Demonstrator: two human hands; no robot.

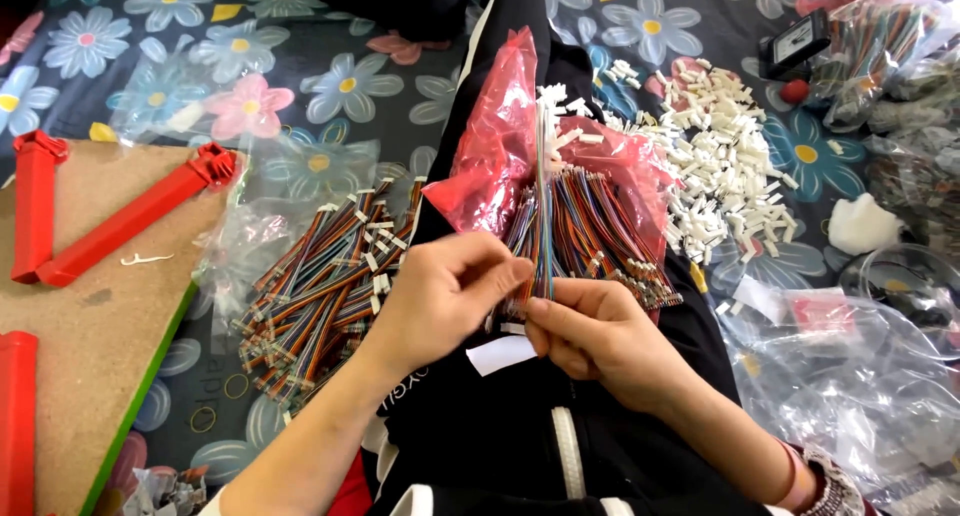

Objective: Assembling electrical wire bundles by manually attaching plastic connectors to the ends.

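While both hands pinch one upright multicoloured ribbon cable [543, 226] over the lap, left hand [440, 296] closed on its lower end, right hand [590, 336] gripping beside, keep it taut and clear of the cable bundle [600, 226] on the red bag [495, 146].

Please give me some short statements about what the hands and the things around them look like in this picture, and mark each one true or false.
1. Both hands pinch the same wire bundle. True: the left hand and the right hand meet at its lower end.
2. The red bag lies under the wires on the lap. True.
3. The white connectors are piled left of the hands. False: the pile lies to the upper right.
4. The red bars lie on the flowered cloth. False: they lie on the brown board.
5. A second wire pile lies in clear plastic to the left. True.
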